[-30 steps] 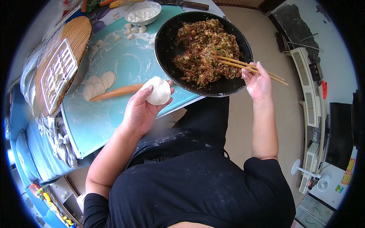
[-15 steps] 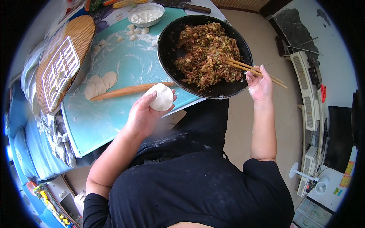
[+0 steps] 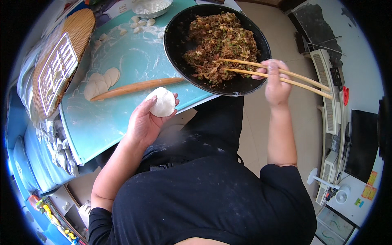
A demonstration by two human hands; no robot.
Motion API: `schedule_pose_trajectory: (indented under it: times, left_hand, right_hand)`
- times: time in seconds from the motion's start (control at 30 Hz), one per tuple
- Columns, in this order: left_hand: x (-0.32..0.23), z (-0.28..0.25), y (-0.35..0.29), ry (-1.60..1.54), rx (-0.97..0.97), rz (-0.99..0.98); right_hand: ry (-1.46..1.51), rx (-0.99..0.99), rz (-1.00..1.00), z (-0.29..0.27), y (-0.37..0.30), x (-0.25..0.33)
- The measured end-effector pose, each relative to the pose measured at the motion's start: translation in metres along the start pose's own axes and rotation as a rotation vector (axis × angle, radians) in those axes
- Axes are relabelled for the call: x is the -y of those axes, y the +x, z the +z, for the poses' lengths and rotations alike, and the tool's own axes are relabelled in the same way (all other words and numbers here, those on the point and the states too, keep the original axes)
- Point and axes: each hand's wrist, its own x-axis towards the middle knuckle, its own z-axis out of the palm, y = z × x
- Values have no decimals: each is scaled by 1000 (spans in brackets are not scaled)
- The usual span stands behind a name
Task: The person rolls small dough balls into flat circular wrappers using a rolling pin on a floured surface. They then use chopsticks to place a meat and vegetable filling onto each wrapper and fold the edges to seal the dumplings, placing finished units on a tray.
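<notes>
In my left hand [image 3: 143, 118] lies a round, floured dumpling wrapper [image 3: 163, 102], with the thumb on its edge and the fingers under it. My right hand [image 3: 277, 85] grips a pair of wooden chopsticks [image 3: 300, 77], their tips apart and touching the chopped brown filling [image 3: 222, 43]. That filling heaps up in a wide black pan [image 3: 175, 45] at the table's right side. Beyond my left hand, a wooden rolling pin [image 3: 136, 88] rests on the floured turquoise mat [image 3: 98, 134]. Several flat wrappers [image 3: 98, 85] overlap at the pin's left end.
Small dough pieces [image 3: 139, 26] lie near a metal bowl of flour [image 3: 152, 7] at the far edge. A round woven tray [image 3: 83, 30] with a white slotted rack [image 3: 57, 75] stands at the left. A radiator [image 3: 326, 85] lines the right wall.
My right hand has turned and the chopsticks have spread, their tips now further left in the filling. The wrapper stays in my left hand. The whole view has shifted slightly.
</notes>
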Motion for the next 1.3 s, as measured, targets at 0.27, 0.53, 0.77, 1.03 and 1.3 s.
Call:
schedule_pose_trajectory:
  times: [0.27,0.53,0.77,1.03,1.3]
  left_hand:
    - [-1,-6,-2,-22,-3,-1]
    - [-2,-4,0,8,2,1]
    - [-3,14,15,-72,86,-10]
    - [0,33,18,-186,161,-36]
    - [-11,30,7,-266,121,29]
  right_hand:
    - [-82,12,43,17,8,-23]
    - [334,-346,378,-9,23,-7]
    - [588,-304,513,-5,23,10]
    - [527,-141,306,53,-16,51]
    - [-176,419,-649,74,-54,41]
